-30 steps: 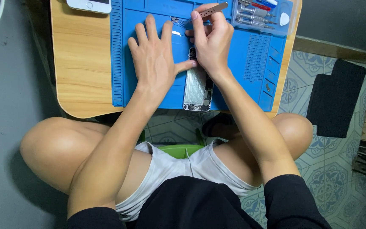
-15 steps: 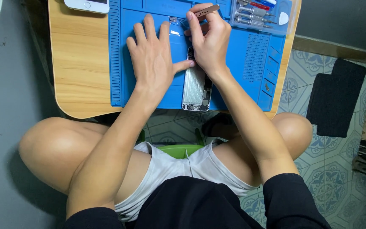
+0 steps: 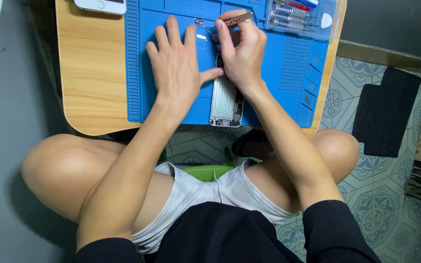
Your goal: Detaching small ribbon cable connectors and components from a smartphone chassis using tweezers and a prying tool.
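An opened phone body [image 3: 226, 101], silver inside, lies on a blue repair mat [image 3: 288, 73] on a small wooden table [image 3: 91, 73]. My left hand [image 3: 176, 68] rests flat on the mat just left of the phone, fingers spread, thumb touching the phone's upper edge. My right hand [image 3: 242, 53] sits over the phone's top end and grips brown tweezers [image 3: 237, 19] whose tips point down into the phone. Small loose parts [image 3: 200, 22] lie on the mat above my left fingers.
A clear tray of screwdrivers and a white pick [image 3: 300, 14] sits at the mat's top right. A white phone [image 3: 101, 5] lies at the table's top left. Below are my bare knees, a green stool [image 3: 205, 173], tiled floor and a dark mat [image 3: 383, 114].
My right hand has tilted slightly, bringing the tweezers lower over the phone's top. The left hand stays in place.
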